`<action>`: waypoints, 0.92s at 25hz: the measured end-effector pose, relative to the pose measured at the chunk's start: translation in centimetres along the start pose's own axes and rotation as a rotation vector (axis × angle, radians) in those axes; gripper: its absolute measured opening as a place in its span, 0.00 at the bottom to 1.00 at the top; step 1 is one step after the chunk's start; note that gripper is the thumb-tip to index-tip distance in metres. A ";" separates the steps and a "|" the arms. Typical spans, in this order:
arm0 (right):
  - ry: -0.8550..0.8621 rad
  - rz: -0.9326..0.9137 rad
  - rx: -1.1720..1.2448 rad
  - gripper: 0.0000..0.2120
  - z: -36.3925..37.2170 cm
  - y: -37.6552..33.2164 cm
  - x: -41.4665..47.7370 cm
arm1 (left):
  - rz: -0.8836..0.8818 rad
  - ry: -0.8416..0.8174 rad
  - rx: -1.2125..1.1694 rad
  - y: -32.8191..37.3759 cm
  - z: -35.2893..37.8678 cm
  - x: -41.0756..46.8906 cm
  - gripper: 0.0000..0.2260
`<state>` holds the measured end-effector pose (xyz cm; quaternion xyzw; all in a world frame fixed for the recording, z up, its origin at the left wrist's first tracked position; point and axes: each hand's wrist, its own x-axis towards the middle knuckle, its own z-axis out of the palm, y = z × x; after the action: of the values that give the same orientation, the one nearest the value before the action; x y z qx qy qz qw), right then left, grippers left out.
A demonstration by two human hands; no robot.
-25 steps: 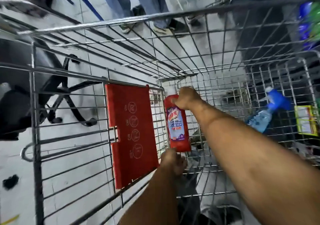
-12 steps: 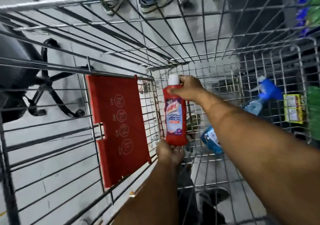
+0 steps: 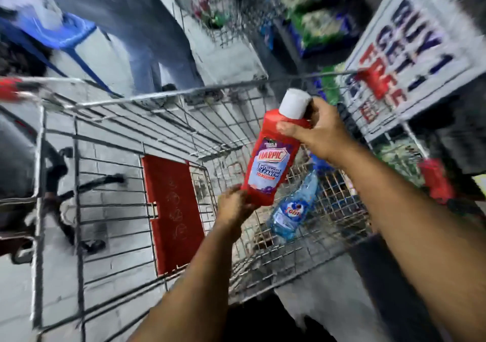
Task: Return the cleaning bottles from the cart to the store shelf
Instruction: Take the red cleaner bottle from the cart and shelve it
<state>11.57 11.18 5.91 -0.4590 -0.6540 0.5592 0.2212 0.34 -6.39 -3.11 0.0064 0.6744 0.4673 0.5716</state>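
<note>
A red Harpic bathroom cleaner bottle (image 3: 271, 157) with a white cap hangs tilted above the wire cart (image 3: 131, 136). My right hand (image 3: 315, 131) grips its neck just under the cap. My left hand (image 3: 232, 206) holds its bottom edge. Below it, a clear blue Colin spray bottle (image 3: 292, 210) lies on the cart's floor toward the right side. The store shelf (image 3: 310, 26) with blurred packs stands at the upper right.
A red fold-down flap (image 3: 171, 210) lies in the cart at the left. A "BUY 1 GET 1 FREE" sign (image 3: 410, 52) hangs at the right. A person's legs (image 3: 147, 39) and a blue stool (image 3: 65, 34) stand beyond the cart. A second cart (image 3: 223, 13) is farther back.
Both hands have lifted the red bottle up out of the cart and tilted it toward the right. The view has swung up, and the shelf and sign now show.
</note>
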 end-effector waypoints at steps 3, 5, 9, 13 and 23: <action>0.171 -0.193 0.020 0.20 -5.5 -6.8 -7.0 | 0.258 -0.169 0.136 3.4 2.4 -6.6 0.20; 0.268 -0.293 0.049 0.18 -8.8 -9.9 -11.6 | 0.412 -0.258 0.250 4.3 4.2 -10.1 0.20; 0.453 -0.422 0.040 0.15 -14.2 -12.7 -19.9 | 0.589 -0.396 0.379 4.2 9.2 -15.5 0.20; 0.578 -0.428 -0.050 0.16 -19.5 -13.0 -26.4 | 0.716 -0.503 0.570 3.2 15.6 -18.7 0.22; 0.922 -0.133 -0.391 0.25 -29.3 -12.3 -29.8 | 1.237 -0.566 1.237 6.5 32.4 -16.2 0.26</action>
<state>45.10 1.99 32.22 -0.6483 -0.6087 0.1499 0.4322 27.69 8.65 16.39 0.7849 0.5154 0.2270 0.2584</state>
